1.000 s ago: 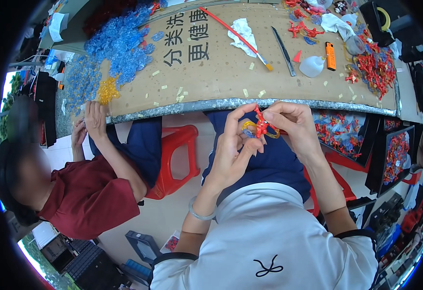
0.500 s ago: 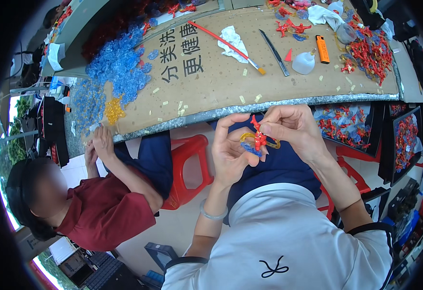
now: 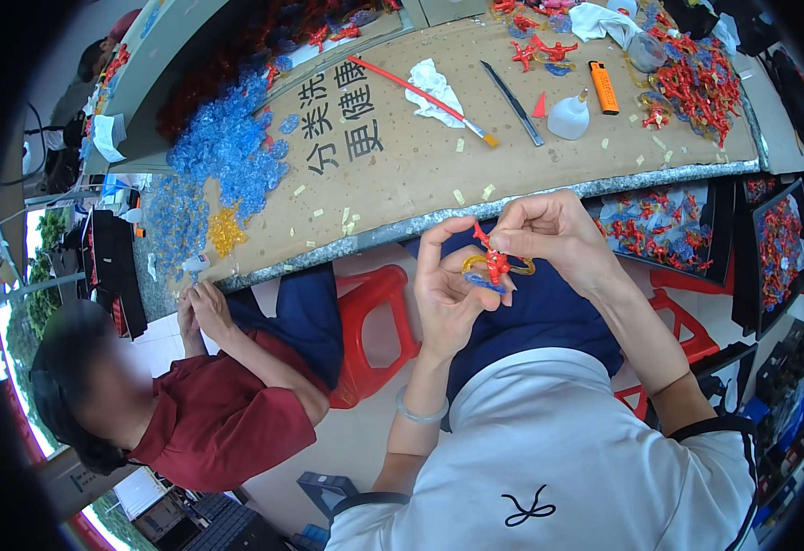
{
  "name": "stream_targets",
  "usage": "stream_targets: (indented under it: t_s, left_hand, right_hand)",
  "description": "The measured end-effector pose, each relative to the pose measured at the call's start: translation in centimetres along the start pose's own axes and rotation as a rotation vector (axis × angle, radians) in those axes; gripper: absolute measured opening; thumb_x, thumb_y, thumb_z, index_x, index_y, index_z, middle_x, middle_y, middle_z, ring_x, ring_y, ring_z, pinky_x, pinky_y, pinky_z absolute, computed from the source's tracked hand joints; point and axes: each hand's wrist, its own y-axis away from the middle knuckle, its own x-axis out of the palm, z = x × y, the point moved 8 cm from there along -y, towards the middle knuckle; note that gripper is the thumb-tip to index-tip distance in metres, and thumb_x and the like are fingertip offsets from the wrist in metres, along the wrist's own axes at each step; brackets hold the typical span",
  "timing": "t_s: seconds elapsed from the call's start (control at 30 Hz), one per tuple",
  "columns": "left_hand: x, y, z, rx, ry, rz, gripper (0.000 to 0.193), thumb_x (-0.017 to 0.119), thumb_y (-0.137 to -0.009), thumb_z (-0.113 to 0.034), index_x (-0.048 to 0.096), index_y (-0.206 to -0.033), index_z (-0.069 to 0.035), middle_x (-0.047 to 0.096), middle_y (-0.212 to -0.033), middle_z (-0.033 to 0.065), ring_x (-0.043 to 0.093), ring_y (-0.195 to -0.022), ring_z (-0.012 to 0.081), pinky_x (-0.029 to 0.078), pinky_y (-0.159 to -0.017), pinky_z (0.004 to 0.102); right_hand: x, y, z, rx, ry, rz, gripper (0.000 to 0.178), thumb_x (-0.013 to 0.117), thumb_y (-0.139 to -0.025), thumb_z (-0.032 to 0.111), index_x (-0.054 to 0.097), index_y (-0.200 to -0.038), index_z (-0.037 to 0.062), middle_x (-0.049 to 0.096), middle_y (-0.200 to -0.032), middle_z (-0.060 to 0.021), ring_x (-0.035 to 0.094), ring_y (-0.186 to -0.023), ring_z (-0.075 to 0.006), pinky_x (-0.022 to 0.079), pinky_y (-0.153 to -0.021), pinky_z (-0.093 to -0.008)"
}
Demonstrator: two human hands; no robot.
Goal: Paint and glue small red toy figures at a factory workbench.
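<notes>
A small red plastic figurine (image 3: 496, 267) with clear yellow curved parts and a clear blue base (image 3: 485, 282) is held up in front of my lap, just off the table's near edge. My left hand (image 3: 448, 298) supports it from the left, thumb near the blue base and fingers curled behind. My right hand (image 3: 553, 237) pinches the figurine's upper part between thumb and forefinger. Any small part between those fingertips is hidden.
On the table lie an orange lighter (image 3: 604, 87), a dropper bottle (image 3: 568, 116), a dark slim knife (image 3: 512, 103), a red paintbrush (image 3: 420, 99) and heaps of blue pieces (image 3: 228, 138) and red figurines (image 3: 700, 87). A co-worker (image 3: 228, 404) sits at my left; trays of figurines (image 3: 664, 230) stand at right.
The figurine is tilted slightly more to the left in my hands, with my grip much the same. The whole view has shifted a little, and the co-worker's hands sit lower, away from the table edge.
</notes>
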Motion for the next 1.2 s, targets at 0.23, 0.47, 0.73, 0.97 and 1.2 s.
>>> stream_targets:
  t_s: [0.23,0.47,0.73,0.97,1.2]
  left_hand:
    - [0.2,0.4,0.7,-0.043,0.022,0.162,0.081,0.079,-0.073,-0.020,0.035,-0.137,0.004,0.063,-0.095,0.0104,0.063,-0.077,0.0153,0.050,-0.072,0.0248]
    - [-0.2,0.6,-0.3,0.062,-0.099,0.094,0.077,0.079,-0.072,-0.027,0.042,-0.130,0.009,0.064,-0.096,0.0136,0.064,-0.072,0.0154,0.053,-0.062,0.0252]
    - [-0.4,0.8,-0.8,0.093,-0.113,0.095,0.075,0.079,-0.072,-0.029,0.046,-0.127,0.009,0.063,-0.101,0.0145,0.065,-0.073,0.0159,0.054,-0.063,0.0260]
    - [-0.4,0.8,-0.3,0.058,-0.040,0.143,0.069,0.077,-0.075,-0.016,0.043,-0.130,0.007,0.063,-0.099,0.0115,0.064,-0.081,0.0153,0.051,-0.075,0.0258]
    - [-0.8,0.9,0.7,-0.014,0.055,0.137,0.072,0.076,-0.076,-0.024,0.041,-0.131,0.006,0.063,-0.091,0.0107,0.063,-0.074,0.0148,0.051,-0.064,0.0237]
  right_hand:
    - [-0.3,-0.1,-0.7,0.029,-0.034,0.043,0.014,0.069,-0.082,0.011,0.069,-0.085,-0.0026,0.068,-0.092,-0.0132,0.061,-0.077,-0.0103,0.049,-0.071,-0.0237]
    - [-0.2,-0.3,-1.4,0.048,-0.008,0.064,0.015,0.070,-0.081,0.012,0.069,-0.086,-0.0027,0.067,-0.099,-0.0156,0.061,-0.080,-0.0115,0.049,-0.074,-0.0244]
    - [0.4,-0.2,-0.5,0.035,-0.010,0.079,0.010,0.070,-0.080,0.007,0.069,-0.083,-0.0028,0.067,-0.095,-0.0167,0.062,-0.077,-0.0113,0.049,-0.072,-0.0241]
    - [0.7,-0.4,0.0,0.020,0.001,0.074,0.010,0.070,-0.080,0.007,0.069,-0.081,-0.0033,0.067,-0.093,-0.0172,0.061,-0.074,-0.0105,0.049,-0.068,-0.0234]
    - [0.4,-0.5,-0.2,0.025,0.045,0.031,0.013,0.070,-0.081,0.008,0.069,-0.081,-0.0045,0.067,-0.089,-0.0167,0.061,-0.071,-0.0102,0.049,-0.066,-0.0232]
